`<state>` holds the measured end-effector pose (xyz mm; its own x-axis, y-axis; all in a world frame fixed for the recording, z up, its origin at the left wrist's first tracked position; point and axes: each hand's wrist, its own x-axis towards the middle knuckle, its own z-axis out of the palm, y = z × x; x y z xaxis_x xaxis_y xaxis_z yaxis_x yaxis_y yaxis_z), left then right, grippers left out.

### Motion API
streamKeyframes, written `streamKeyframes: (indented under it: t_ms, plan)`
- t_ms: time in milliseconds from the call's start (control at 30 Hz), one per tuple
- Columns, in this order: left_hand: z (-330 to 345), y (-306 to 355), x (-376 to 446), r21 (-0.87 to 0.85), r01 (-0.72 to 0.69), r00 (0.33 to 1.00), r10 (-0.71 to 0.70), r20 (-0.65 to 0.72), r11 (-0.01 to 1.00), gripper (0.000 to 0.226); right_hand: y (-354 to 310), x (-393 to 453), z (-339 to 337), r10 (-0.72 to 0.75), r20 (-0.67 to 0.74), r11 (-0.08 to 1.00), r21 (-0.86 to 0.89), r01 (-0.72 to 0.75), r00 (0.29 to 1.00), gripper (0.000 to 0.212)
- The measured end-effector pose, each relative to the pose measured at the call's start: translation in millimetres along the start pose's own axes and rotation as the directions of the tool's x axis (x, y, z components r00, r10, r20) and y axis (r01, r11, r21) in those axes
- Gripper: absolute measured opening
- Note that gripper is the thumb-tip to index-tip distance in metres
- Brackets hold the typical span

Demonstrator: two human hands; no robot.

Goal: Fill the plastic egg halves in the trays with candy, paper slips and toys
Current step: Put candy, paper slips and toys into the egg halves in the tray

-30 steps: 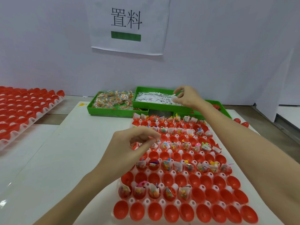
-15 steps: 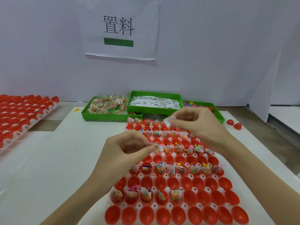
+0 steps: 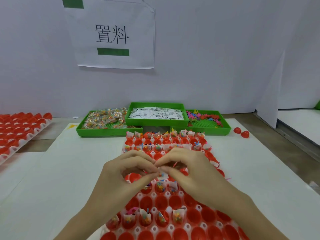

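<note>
Both hands meet over egg tray (image 3: 166, 196) mid-bench: left hand (image 3: 121, 177) & right hand (image 3: 188, 170) pinch one paper slip (image 3: 162, 174).

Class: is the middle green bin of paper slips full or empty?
Full: white paper slips heap up to the middle green bin's rim.

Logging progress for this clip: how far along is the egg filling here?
Partway. Done: the far rows of the near tray hold packets and slips, as do five cups in a near row. In hand: the left hand and right hand meet over mid-tray, pinching a candy packet and slip. Left: empty red halves in near rows, and the side tray.
</note>
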<state>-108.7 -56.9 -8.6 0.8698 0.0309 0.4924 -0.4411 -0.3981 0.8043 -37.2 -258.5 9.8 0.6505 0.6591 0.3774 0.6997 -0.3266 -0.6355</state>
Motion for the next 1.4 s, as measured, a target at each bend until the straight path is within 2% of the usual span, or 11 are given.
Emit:
streamKeyframes:
  t_ms: [167,267,367,467,600,700,800,900,1100,1267,1400]
  plan:
    - [-0.4,1.6,-1.3,-0.041,0.043,0.998,-0.045,-0.038,0.998,0.023,-6.6,-3.0,-2.0,-0.012,-0.004,0.998,0.070,0.012,1.000,0.024]
    - [-1.4,2.0,-0.9,-0.024,0.037,0.999,-0.038,-0.033,0.999,0.019,-5.7,1.6,-9.0,-0.011,0.008,0.997,0.079,0.010,1.000,0.018]
    - [-2.2,0.5,-0.2,-0.017,0.047,0.999,-0.047,-0.027,0.999,0.019,11.1,21.2,-25.8,0.032,-0.045,0.999,0.037,-0.031,0.998,0.016]
    - [-3.6,-1.6,0.4,-0.007,0.077,0.997,-0.077,-0.018,0.997,0.021,50.0,54.3,-49.1,0.125,-0.160,0.986,-0.086,-0.140,0.979,0.017]
    - [-5.2,-1.9,2.0,-0.007,0.066,0.997,-0.066,-0.027,0.998,0.014,116.0,99.7,-74.3,0.331,-0.252,0.886,-0.249,-0.391,0.909,0.014]
    - [-6.8,-3.0,2.8,0.009,0.061,0.997,-0.061,-0.040,0.998,0.011,153.3,121.2,-84.4,0.446,-0.224,0.786,-0.364,-0.499,0.866,0.014]
    - [-7.9,-4.3,3.2,0.013,0.054,0.998,-0.053,-0.045,0.998,0.010,169.0,131.9,-82.0,0.520,-0.125,0.750,-0.407,-0.522,0.845,0.022]
    - [-8.7,-3.7,3.5,0.001,0.044,0.998,-0.044,-0.046,0.999,0.009,173.3,140.8,-73.1,0.531,-0.109,0.761,-0.375,-0.530,0.840,0.028]
    - [-10.1,-3.9,2.9,0.018,0.044,0.999,-0.044,-0.032,0.999,0.009,180.5,151.0,-67.6,0.578,-0.113,0.740,-0.345,-0.578,0.808,0.016]
    - [-10.2,-3.9,4.8,0.027,0.051,0.998,-0.050,-0.046,0.998,0.008,181.2,140.7,-71.0,0.587,-0.181,0.791,-0.083,-0.607,0.789,0.010]
    - [-12.1,-4.7,4.6,0.039,0.051,0.997,-0.049,-0.053,0.998,0.007,183.1,125.5,-81.7,0.573,-0.196,0.812,0.005,-0.584,0.795,0.010]
